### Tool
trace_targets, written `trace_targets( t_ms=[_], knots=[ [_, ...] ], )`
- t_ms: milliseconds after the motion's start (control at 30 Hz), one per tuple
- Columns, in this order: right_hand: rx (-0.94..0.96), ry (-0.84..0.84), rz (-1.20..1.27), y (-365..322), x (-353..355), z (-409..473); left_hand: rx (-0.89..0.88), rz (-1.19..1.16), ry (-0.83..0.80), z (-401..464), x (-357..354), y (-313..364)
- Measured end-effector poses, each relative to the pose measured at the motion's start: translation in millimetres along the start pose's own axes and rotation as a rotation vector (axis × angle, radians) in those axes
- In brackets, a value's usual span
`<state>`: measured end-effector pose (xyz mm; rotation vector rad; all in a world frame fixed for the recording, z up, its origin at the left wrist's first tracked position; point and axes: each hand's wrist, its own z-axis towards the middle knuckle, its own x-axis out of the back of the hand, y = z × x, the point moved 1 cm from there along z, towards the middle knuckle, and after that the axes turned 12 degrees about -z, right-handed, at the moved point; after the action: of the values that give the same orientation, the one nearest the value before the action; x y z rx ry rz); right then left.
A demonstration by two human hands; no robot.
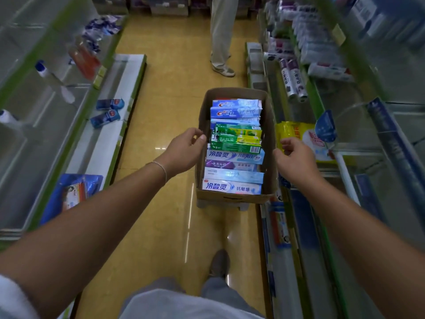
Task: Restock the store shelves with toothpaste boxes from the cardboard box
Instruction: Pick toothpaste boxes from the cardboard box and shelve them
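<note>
While both arms reach forward down the aisle, the carton [236, 199] sits low between them on the yellow floor [165, 111], hard against the foot of the right shelves [326, 107]. It is open at the top and packed with toothpaste boxes [234, 155] lying flat, one behind another — white-and-blue ones nearest, a purple one, green ones in the middle, blue ones at the far end.

The left hand [181, 153] is at the carton's left wall, its fingers loosely curled, thumb and forefinger close together at the rim; whether they pinch the cardboard or only touch it I cannot tell. A thin bracelet [161, 168] circles that wrist. The right hand [296, 157] is just beside the right wall, fingers curled and a little apart, with nothing plainly in them; contact with the carton cannot be made out.

A yellow packet [294, 132] lies on the right shelf just beyond the right hand. On the left shelves [96, 139] lie two small blue packs [108, 110] and, nearer, a blue bag [73, 192]. Farther up the aisle stands another person's leg [222, 33] in pale trousers. The shelves at both edges are blurred.
</note>
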<state>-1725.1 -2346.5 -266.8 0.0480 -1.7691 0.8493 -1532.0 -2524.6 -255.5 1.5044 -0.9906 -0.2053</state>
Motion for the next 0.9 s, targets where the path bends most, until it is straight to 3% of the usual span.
trace_targets(
  t_ms=[400,700,900],
  knots=[
    [-0.148,-0.16,0.007,32.4,-64.1,56.9,0.152,0.076,-0.034,77.8,-47.6,-49.1],
    [-0.301,-0.291,0.009,54.4,-120.9,98.4,0.301,0.001,-0.116,134.5,-77.8,-99.6],
    [-0.408,-0.335,0.148,68.4,-151.0,116.5,0.393,-0.027,-0.13,152.8,-90.7,-116.8]
  ],
)
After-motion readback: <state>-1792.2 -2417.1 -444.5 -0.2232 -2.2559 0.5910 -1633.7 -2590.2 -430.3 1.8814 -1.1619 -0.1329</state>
